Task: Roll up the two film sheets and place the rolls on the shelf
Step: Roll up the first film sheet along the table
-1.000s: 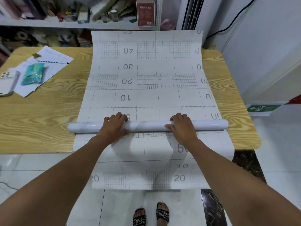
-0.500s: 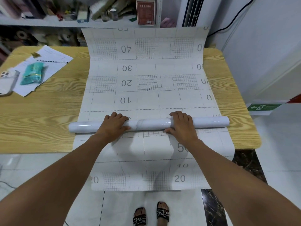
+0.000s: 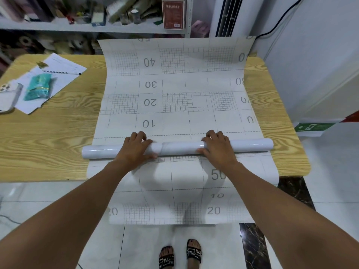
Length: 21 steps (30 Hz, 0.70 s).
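Note:
A white film roll [image 3: 180, 148] lies crosswise on the wooden table [image 3: 48, 136]. From its far side a film sheet [image 3: 174, 98] with a printed grid and numbers spreads flat toward the shelf [image 3: 81, 28], its far end curling up. A second gridded sheet [image 3: 174, 191] lies under the roll and hangs over the table's near edge. My left hand [image 3: 134, 150] is wrapped over the roll left of its middle. On the right part sits my right hand [image 3: 217, 148], gripping the same way.
At the table's left lie papers [image 3: 58, 74], a teal packet [image 3: 37, 88] and a phone [image 3: 8, 98]. The shelf behind the table is crowded with boxes and tools. A white wall and a cabinet stand at the right. My sandalled feet are on the tiled floor.
Both hands have rolled the film roll a little farther from me, and the sheet's far end has slid nearer, so less flat sheet lies ahead of the roll.

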### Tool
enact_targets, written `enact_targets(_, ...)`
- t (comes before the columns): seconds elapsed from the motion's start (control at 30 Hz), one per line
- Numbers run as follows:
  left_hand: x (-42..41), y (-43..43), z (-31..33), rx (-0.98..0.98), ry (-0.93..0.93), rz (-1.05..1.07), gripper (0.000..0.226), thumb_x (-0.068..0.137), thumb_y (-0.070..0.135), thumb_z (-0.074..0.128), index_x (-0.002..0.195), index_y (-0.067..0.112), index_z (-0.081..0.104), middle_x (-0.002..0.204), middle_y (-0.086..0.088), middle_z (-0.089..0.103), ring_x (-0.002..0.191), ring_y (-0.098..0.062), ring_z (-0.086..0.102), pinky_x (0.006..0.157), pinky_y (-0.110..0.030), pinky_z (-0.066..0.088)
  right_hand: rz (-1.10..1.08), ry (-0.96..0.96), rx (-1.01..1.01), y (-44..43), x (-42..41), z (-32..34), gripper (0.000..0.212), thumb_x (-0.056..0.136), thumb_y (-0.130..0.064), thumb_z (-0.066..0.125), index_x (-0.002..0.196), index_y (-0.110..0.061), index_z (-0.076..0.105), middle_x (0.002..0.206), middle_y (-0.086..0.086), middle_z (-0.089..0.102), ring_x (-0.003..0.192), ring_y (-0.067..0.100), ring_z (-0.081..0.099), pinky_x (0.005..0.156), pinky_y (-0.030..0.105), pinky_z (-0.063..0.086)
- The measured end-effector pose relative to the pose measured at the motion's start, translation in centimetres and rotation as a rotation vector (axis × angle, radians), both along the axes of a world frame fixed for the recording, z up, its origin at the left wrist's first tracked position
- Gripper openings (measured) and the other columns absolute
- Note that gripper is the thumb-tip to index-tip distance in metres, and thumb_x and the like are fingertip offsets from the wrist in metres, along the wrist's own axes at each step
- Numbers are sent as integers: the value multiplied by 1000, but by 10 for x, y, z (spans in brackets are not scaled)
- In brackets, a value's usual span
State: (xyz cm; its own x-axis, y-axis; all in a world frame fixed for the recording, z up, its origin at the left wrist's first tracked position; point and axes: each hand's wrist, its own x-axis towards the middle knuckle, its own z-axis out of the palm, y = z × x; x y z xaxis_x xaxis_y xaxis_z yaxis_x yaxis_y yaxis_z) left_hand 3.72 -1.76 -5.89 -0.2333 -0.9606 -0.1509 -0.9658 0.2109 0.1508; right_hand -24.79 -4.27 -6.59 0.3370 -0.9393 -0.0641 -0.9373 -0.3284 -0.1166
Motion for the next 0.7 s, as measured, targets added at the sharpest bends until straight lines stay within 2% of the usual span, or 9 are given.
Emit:
enact_targets(0.1, 0, 0, 0, 18, -21, 1, 67, 78, 47, 65, 132, 12, 45, 119, -14, 45, 109, -31, 37, 93, -41, 31, 19, 25, 3, -1, 0, 1, 46, 93, -48, 41, 120, -13, 56, 122, 4, 48, 107, 25, 42, 91, 34, 32)
enact_targets(0.2, -1, -3, 0, 26, 10, 2, 68, 79, 43, 66, 134, 12, 42, 117, -13, 47, 110, -30, 38, 94, -38, 30, 22, 26, -3, 1, 0, 1, 45, 94, -46, 40, 123, -15, 54, 121, 4, 50, 109, 24, 45, 96, 35, 29)
enact_targets(0.3, 0, -5, -1, 5, 55, 28, 62, 77, 42, 68, 127, 13, 45, 116, -9, 51, 109, -27, 42, 94, -36, 31, -16, -42, -21, 2, 1, 1, 43, 93, -45, 45, 123, -16, 50, 120, 3, 54, 110, 25, 48, 101, 37, 24)
enact_targets(0.43, 2, -6, -3, -3, 49, 33, 46, 81, 42, 64, 116, 14, 50, 110, -6, 55, 104, -24, 45, 92, -34, 31, -28, -59, -13, 3, 0, 0, 44, 91, -49, 47, 118, -14, 51, 115, 4, 56, 106, 26, 50, 100, 38, 25)
enact_targets(0.6, 3, -5, -4, -11, 50, 19, 41, 88, 40, 54, 119, 14, 51, 112, -6, 55, 107, -25, 44, 97, -36, 27, -15, -65, -27, 4, -3, -5, 54, 80, -55, 61, 114, -13, 56, 113, 5, 56, 108, 28, 47, 100, 40, 27)
enact_targets(0.7, 1, -5, -4, -34, 47, 26, 40, 89, 38, 53, 120, 12, 54, 115, -8, 52, 109, -26, 41, 96, -36, 27, -11, -35, -33, 4, -3, -5, 56, 80, -54, 62, 118, -14, 56, 117, 6, 53, 109, 29, 44, 99, 40, 27)
